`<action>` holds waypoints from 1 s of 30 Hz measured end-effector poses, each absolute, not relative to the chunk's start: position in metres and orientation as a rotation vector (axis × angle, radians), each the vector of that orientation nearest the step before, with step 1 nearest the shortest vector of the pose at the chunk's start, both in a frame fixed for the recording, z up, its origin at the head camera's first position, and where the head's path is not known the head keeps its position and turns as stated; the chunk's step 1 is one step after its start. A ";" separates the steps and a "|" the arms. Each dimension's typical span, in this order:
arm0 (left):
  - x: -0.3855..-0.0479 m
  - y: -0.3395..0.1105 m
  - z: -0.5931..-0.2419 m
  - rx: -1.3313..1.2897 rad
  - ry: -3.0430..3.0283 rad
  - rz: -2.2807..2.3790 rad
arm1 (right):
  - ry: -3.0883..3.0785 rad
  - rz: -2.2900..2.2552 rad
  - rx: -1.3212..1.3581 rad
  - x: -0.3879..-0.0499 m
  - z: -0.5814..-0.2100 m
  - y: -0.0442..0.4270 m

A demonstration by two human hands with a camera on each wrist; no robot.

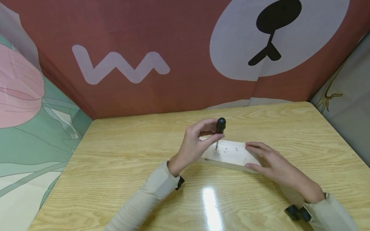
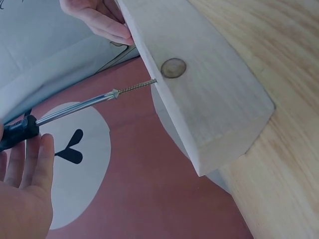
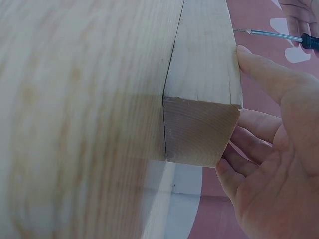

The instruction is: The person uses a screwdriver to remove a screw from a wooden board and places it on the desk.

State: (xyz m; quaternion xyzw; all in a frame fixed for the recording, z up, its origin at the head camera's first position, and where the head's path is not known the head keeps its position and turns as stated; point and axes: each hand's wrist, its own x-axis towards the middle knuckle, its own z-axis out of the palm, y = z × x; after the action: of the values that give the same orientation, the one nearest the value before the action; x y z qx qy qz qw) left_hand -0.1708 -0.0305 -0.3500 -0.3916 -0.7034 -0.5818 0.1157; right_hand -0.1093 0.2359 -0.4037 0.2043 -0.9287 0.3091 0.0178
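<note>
My left hand (image 1: 193, 146) holds a screwdriver with a black handle (image 1: 221, 124) between thumb and fingers. The screwdriver stands nearly upright over a pale wooden block (image 1: 235, 157). In the left wrist view, the tip of its metal shaft (image 2: 79, 106) meets the head of a long threaded screw (image 2: 137, 86), whose point is at the block's upper face. Several small dark spots, holes or screw heads, dot that face. At the block's right end, my right hand (image 1: 271, 163) grips it, thumb on the near edge and fingers on the far side.
The block lies flat on a wood-grain table (image 1: 130, 144). A reddish printed cloth (image 1: 138, 96) hangs along the table's back edge, with more patterned cloth at both sides. A knot (image 2: 173, 68) marks the block's near side.
</note>
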 end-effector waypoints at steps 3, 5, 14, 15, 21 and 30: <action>-0.169 -0.031 -0.350 -1.149 -2.063 -1.713 | -2.895 0.964 0.626 -0.110 -0.404 0.235; -0.168 -0.032 -0.350 -1.153 -2.061 -1.728 | -2.905 0.964 0.621 -0.110 -0.404 0.235; -0.169 -0.032 -0.348 -1.198 -2.064 -1.711 | -2.890 0.955 0.636 -0.111 -0.405 0.237; -0.169 -0.032 -0.348 -1.192 -2.064 -1.703 | -2.885 0.952 0.642 -0.111 -0.405 0.237; -0.170 -0.031 -0.348 -1.162 -2.072 -1.661 | -2.885 0.944 0.635 -0.111 -0.406 0.237; -0.167 -0.029 -0.349 -1.117 -2.102 -1.736 | -2.883 0.921 0.638 -0.110 -0.405 0.236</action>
State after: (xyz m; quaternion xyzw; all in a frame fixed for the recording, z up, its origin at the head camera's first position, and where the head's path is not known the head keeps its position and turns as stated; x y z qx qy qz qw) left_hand -0.1672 -0.0289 -0.3485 -0.3773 -0.7101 -0.5864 0.0974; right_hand -0.1104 0.2364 -0.4053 0.2062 -0.9318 0.2977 0.0242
